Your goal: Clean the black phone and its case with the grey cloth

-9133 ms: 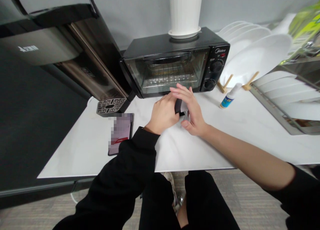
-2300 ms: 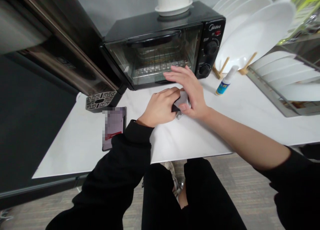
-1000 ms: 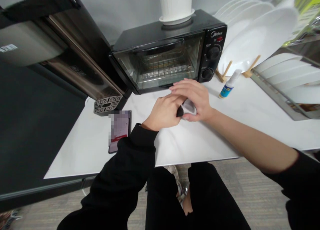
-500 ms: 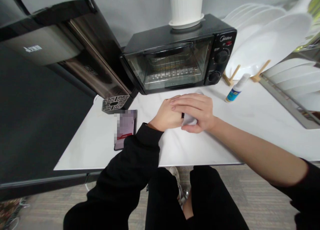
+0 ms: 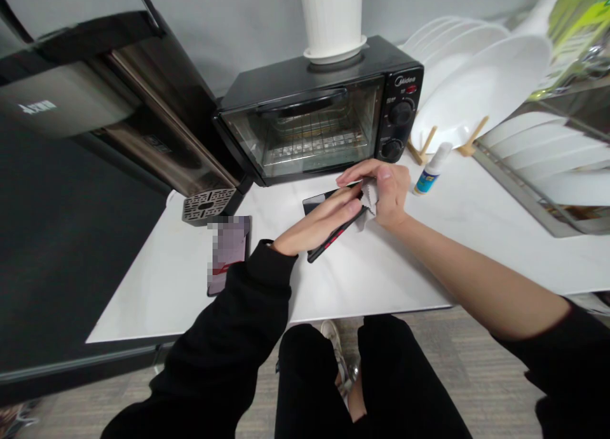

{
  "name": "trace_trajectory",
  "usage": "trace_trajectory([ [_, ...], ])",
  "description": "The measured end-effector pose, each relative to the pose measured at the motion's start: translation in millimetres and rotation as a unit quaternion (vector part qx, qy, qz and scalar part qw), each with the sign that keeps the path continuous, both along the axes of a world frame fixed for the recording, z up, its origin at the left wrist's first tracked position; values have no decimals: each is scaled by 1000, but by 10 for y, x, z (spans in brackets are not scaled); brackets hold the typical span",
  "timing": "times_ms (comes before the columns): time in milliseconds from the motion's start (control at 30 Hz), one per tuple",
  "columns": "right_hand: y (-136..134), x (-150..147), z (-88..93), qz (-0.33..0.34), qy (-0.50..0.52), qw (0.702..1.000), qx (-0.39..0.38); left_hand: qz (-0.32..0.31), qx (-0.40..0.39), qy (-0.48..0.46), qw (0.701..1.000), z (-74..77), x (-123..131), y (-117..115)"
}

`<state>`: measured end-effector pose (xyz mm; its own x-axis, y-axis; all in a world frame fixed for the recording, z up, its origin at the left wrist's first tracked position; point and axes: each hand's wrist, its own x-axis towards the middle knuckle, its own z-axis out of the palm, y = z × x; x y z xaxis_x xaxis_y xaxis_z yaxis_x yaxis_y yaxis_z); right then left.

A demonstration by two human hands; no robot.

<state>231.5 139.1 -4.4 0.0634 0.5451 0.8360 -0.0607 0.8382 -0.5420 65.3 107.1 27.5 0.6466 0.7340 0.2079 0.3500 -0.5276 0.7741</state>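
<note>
My left hand (image 5: 317, 226) grips a black phone (image 5: 312, 204) with red buttons on its side edge. The phone is tilted on its edge above the counter, and my fingers cover much of it. In my right hand (image 5: 393, 188) is a grey cleaning cloth (image 5: 369, 196) with a zigzag border, pressed to the right end of the phone. The right fingers reach over the phone's far side and are partly hidden. A small spray bottle (image 5: 427, 177) with a blue label stands to the right of my right hand.
Another phone (image 5: 232, 251) lies on the white counter (image 5: 157, 286) at left, beside a drink dispenser (image 5: 210, 201). Behind my hands sits a black toaster oven (image 5: 319, 102) with a white pot (image 5: 331, 20) on top. White plates (image 5: 486, 77) stand in a rack at right.
My hands were stacked flat, the right over the left with the cloth between. Now they are turned upright, and the phone shows between them. The view has shifted slightly right.
</note>
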Motion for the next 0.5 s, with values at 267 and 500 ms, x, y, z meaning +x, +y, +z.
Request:
trace_trajectory([
  [267, -136, -89, 43, -35, 4, 999, -24, 74, -277, -163, 944, -203, 244, -113],
  [500, -180, -95, 129, -139, -127, 979, 76, 106, -179, -79, 975, -385, 288, -52],
])
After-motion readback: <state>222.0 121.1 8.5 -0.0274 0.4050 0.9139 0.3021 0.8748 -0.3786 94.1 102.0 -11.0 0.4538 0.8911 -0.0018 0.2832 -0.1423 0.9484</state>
